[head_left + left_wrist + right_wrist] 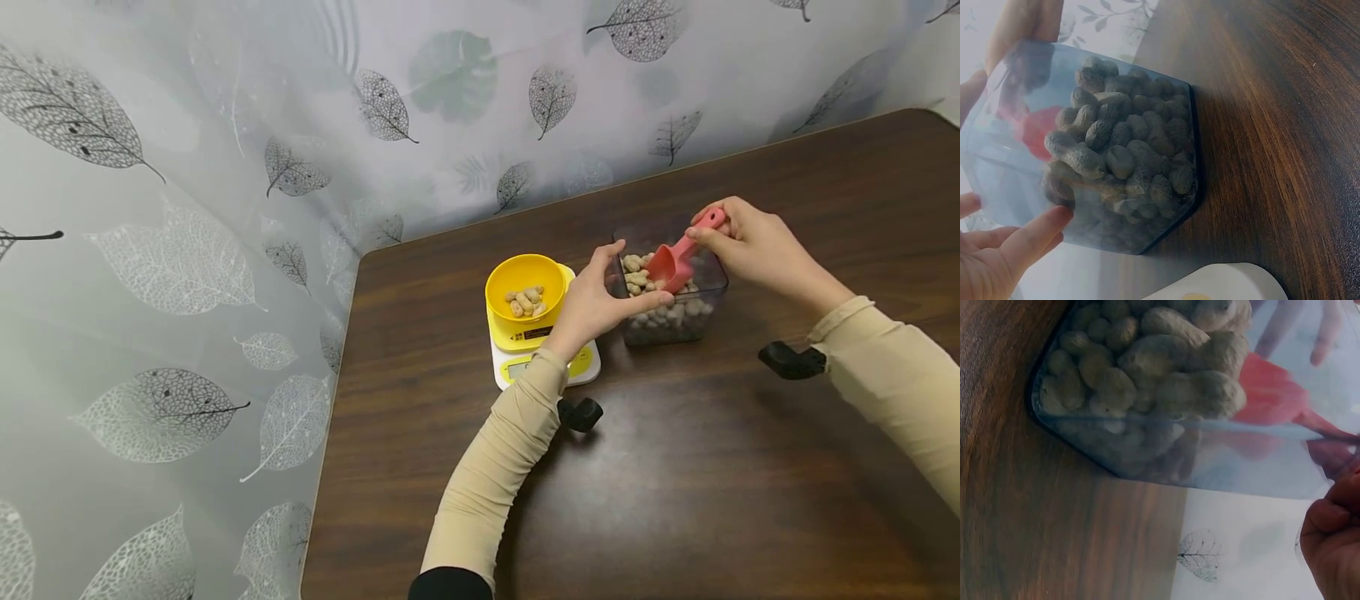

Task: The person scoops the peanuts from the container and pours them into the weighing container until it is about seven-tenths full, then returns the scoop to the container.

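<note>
A clear plastic container (708, 293) of unshelled peanuts (1138, 153) stands on the table. My left hand (588, 307) spans its left side, fingers extended against the wall and thumb along the front rim. Over the far right rim, my right hand (753, 237) grips a pink scoop (675, 265) by its handle. The scoop's bowl is down inside the container, against the peanuts, as the right wrist view also shows. Just left of the container, a yellow bowl (498, 292) with several peanuts (527, 302) sits on a white and yellow kitchen scale (504, 367), partly hidden by my left hand.
The dark wood table (675, 467) meets a leaf-patterned curtain (465, 158) along its back and left edges. Black wrist-mounted pieces (791, 361) stick out below both forearms, the left one close to the scale's front edge.
</note>
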A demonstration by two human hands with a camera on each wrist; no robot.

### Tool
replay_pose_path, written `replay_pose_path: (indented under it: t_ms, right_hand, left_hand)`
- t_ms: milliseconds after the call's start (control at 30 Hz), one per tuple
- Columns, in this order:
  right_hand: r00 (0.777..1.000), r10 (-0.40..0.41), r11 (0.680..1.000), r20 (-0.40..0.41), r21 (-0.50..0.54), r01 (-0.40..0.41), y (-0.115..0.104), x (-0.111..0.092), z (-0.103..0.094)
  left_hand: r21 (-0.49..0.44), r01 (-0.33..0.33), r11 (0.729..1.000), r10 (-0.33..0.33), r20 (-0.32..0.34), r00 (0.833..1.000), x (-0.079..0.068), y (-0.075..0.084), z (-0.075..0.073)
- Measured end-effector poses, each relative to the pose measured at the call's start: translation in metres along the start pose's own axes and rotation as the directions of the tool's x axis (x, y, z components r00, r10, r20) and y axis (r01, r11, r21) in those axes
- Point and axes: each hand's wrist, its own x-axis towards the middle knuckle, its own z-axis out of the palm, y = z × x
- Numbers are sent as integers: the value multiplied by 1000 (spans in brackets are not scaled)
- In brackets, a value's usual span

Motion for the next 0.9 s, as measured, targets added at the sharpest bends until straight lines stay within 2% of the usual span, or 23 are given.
replay_pose_path:
  t_ms: [233, 367, 467, 900]
  right_hand:
    - [996, 35, 999, -80, 32, -33, -4, 0, 7]
    - [997, 46, 998, -65, 52, -42, -5, -1, 9]
    - [998, 34, 998, -58, 63, -30, -2, -4, 8]
    - [991, -15, 994, -131, 109, 29, 2, -9, 15]
  left_hand:
    - [23, -1, 1000, 1, -14, 1000, 0, 0, 0]
    - [29, 6, 1000, -6, -10, 1000, 0, 0, -2]
    - [25, 7, 1000, -7, -2, 1000, 0, 1, -1]
    - [20, 10, 1000, -10, -17, 1000, -3, 3, 0]
